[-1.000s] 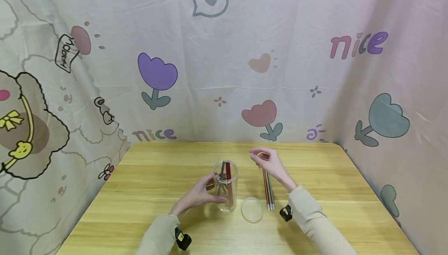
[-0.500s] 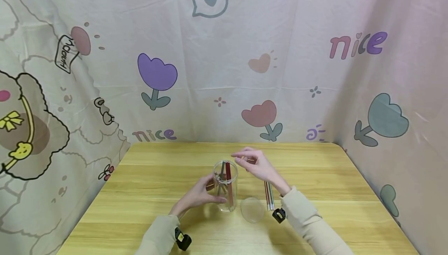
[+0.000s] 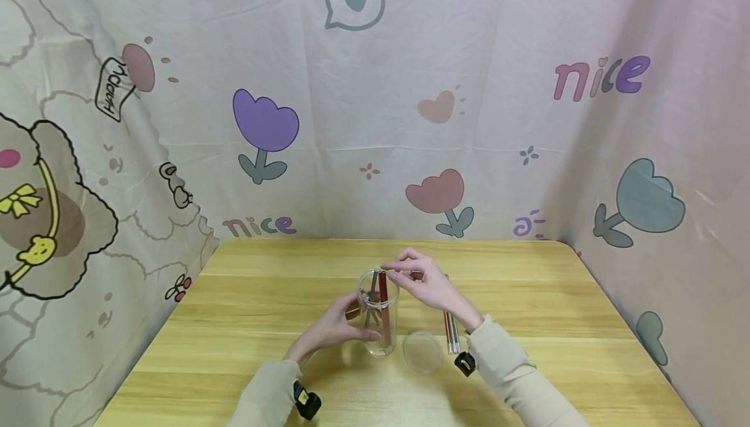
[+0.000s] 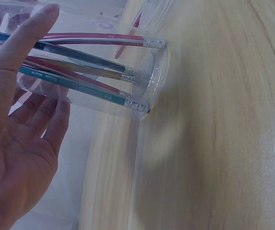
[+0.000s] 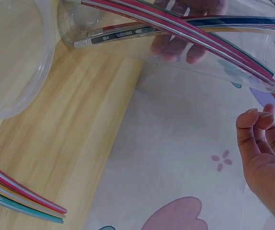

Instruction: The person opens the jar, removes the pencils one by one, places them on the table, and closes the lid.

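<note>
A clear plastic jar (image 3: 391, 323) with several pencils (image 4: 87, 88) inside stands on the table in the head view. My left hand (image 3: 334, 324) grips its left side, thumb in front and fingers behind. At the jar's rim, my right hand (image 3: 426, 281) has its index finger extended and its thumb close by, near the tops of the red pencils (image 3: 383, 290). In the right wrist view, the other fingers of that hand are bent, and no object shows in them. Whether the fingertips touch the rim or a pencil is hard to see.
A round clear lid (image 3: 423, 352) lies flat just right of the jar. Several more pencils (image 3: 452, 332) lie side by side farther right, partly behind my right forearm. The wooden table (image 3: 263, 284) ends at a patterned cloth backdrop (image 3: 351, 121).
My right hand has moved left from the far ends of the loose pencils to the jar's rim. My left hand keeps its grip on the jar, which stays in place.
</note>
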Tool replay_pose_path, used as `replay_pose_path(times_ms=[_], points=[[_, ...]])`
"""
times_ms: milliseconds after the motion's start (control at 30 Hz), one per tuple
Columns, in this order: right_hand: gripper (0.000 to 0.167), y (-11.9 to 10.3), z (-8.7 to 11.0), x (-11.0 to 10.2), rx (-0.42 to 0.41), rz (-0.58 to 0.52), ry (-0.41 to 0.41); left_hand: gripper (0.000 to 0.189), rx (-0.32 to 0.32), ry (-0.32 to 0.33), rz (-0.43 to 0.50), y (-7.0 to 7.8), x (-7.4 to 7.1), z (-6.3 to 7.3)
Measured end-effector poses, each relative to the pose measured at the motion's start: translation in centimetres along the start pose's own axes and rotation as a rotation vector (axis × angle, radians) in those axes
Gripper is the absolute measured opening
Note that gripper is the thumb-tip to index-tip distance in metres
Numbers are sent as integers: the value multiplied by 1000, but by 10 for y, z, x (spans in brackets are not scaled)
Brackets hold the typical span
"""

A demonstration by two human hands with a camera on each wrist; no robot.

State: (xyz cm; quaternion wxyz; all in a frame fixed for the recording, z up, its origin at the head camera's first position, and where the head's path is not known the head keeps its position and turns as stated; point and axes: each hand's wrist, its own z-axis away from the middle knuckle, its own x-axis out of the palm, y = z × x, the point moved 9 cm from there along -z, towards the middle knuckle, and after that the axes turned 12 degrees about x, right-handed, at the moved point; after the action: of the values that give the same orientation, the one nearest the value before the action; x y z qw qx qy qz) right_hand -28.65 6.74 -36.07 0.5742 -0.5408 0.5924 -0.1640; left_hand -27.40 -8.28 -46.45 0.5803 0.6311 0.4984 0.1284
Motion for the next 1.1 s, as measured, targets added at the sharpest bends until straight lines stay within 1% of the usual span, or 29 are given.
replay_pose_path(times_ms=[100, 300, 500, 633, 733, 867, 933, 1100], points=[[24, -1, 1, 0, -21, 8, 10, 78, 1, -1, -4, 0, 0, 0], [21, -10, 4, -2, -116, 34, 46, 78, 4, 0, 3, -1, 0, 0], [20, -10, 4, 1, -117, 40, 20, 76, 11, -3, 13, -1, 0, -1], [19, -10, 4, 1, -121, 16, 13, 76, 11, -1, 12, -1, 0, 0], [17, -7, 3, 1, -94, -34, 0, 77, 5, 2, 5, -1, -1, 0], [13, -1, -1, 1, -9, -105, -48, 79, 2, 4, -2, -2, -1, 0], [13, 1, -2, 2, 26, -124, -78, 80, 0, 5, -1, -2, -1, 0], [14, 2, -4, 5, 67, -148, -145, 80, -1, 7, 6, -2, -1, 1]])
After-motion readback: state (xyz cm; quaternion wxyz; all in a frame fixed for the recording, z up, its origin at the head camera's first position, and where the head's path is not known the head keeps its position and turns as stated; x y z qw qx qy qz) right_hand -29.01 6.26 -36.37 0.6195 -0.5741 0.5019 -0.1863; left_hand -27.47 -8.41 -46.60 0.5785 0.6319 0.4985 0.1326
